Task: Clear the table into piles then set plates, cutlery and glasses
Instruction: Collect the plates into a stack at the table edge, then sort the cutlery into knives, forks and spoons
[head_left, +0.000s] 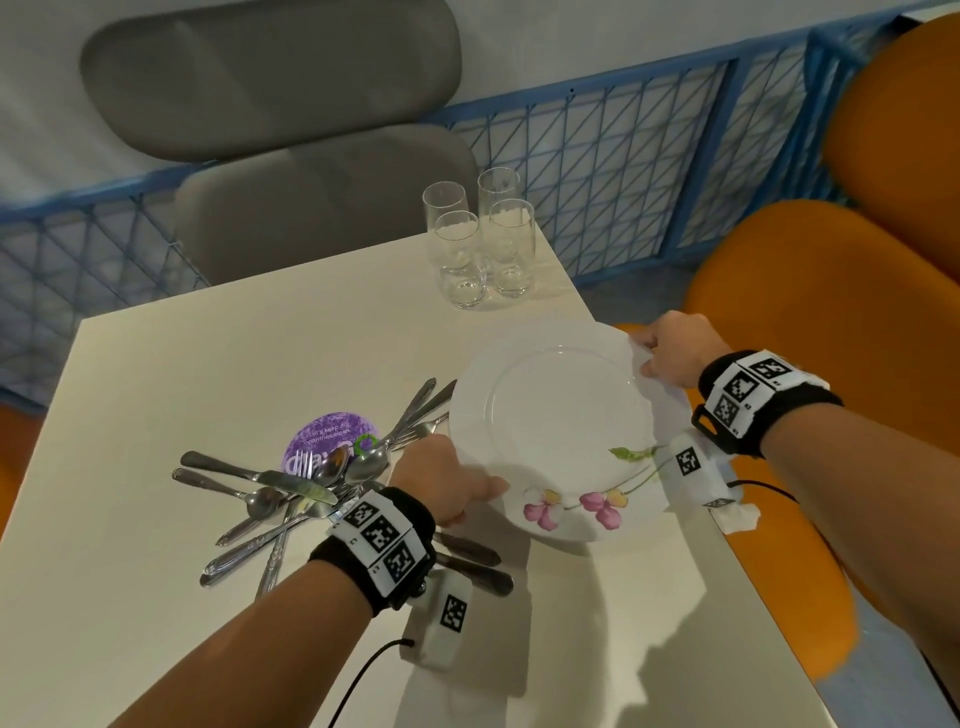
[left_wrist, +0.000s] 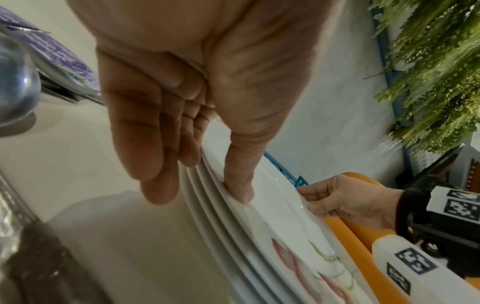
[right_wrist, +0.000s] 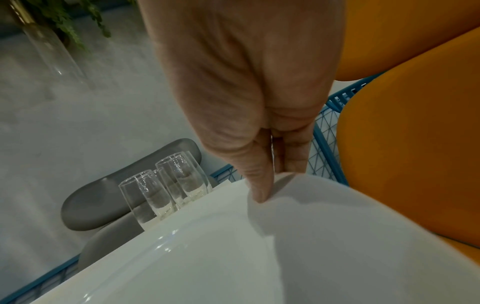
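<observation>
A stack of white plates (head_left: 550, 426) with a pink flower print sits over the table's right side, a shadow beneath its near edge. My left hand (head_left: 467, 499) grips the near-left rim. In the left wrist view the thumb (left_wrist: 241, 185) lies on the top plate and the fingers curl under the stack (left_wrist: 221, 226). My right hand (head_left: 660, 353) pinches the far-right rim together with a white paper napkin (head_left: 662, 410). The right wrist view shows its thumb (right_wrist: 257, 185) pressing the napkin (right_wrist: 324, 216) onto the plate (right_wrist: 207, 257).
A loose pile of cutlery (head_left: 291, 493) lies on the cream table (head_left: 234, 338) beside a round purple sticker (head_left: 327, 441). Two knife handles (head_left: 467, 561) lie under my left wrist. Several empty glasses (head_left: 478, 239) stand at the far corner. Grey and orange chairs (head_left: 810, 291) surround the table.
</observation>
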